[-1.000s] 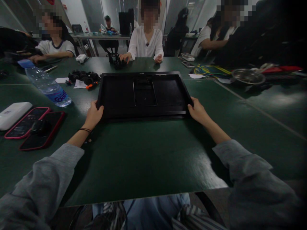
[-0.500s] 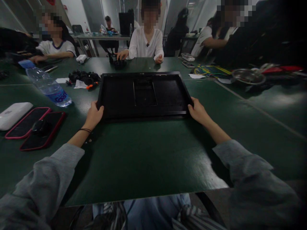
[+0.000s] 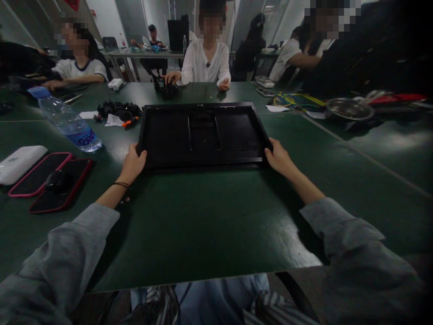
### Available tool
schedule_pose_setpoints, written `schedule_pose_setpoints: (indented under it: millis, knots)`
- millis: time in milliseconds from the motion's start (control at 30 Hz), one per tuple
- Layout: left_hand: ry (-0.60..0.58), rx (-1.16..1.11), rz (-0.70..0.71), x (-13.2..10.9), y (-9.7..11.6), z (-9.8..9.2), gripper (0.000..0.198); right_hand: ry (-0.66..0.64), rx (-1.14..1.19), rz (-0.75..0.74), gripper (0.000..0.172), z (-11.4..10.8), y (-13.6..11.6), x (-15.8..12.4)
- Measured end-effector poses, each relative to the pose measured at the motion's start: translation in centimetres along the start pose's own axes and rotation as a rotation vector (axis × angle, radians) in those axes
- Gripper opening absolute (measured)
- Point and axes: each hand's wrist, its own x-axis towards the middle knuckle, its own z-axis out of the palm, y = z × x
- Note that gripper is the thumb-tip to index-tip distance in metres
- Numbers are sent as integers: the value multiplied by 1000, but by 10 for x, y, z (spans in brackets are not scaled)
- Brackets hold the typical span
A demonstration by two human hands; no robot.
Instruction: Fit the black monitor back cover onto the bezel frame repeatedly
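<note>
A wide black tray-like panel (image 3: pixel 165 133) with a raised rim lies on the dark green table; its exact kind I cannot tell. Within it, a narrower framed recess (image 3: pixel 204 135) sits near the middle, and small light marking shows on the far rim. My left hand (image 3: pixel 133 160) grips its left side near the front corner, thumb on top. On the opposite side, my right hand (image 3: pixel 279 155) holds the right edge the same way, thumb over the rim. The fingers under both edges are mostly hidden.
To the left stand a tilted-looking water bottle (image 3: pixel 72 122), a white case (image 3: pixel 20 164) and two red-edged phones (image 3: pixel 43 174). Black parts (image 3: pixel 118 109) lie behind the panel. At right are cables (image 3: pixel 294 100) and a metal bowl (image 3: pixel 350 108). A person in white (image 3: pixel 206 61) sits opposite.
Both hands keep their hold and the panel stays almost where it was. The view has shifted very slightly.
</note>
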Motion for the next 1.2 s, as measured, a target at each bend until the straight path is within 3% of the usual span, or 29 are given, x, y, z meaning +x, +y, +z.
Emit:
schedule_pose_setpoints:
  millis: [467, 933, 1200]
  knots:
    - [27, 74, 17, -7, 12, -5, 39, 121, 141, 34, 52, 9, 10, 0]
    - [60, 70, 37, -12, 22, -10, 39, 124, 66, 89, 53, 6, -7, -6]
    - [43, 24, 20, -11, 19, -8, 39, 128, 88, 86, 51, 7, -2, -3]
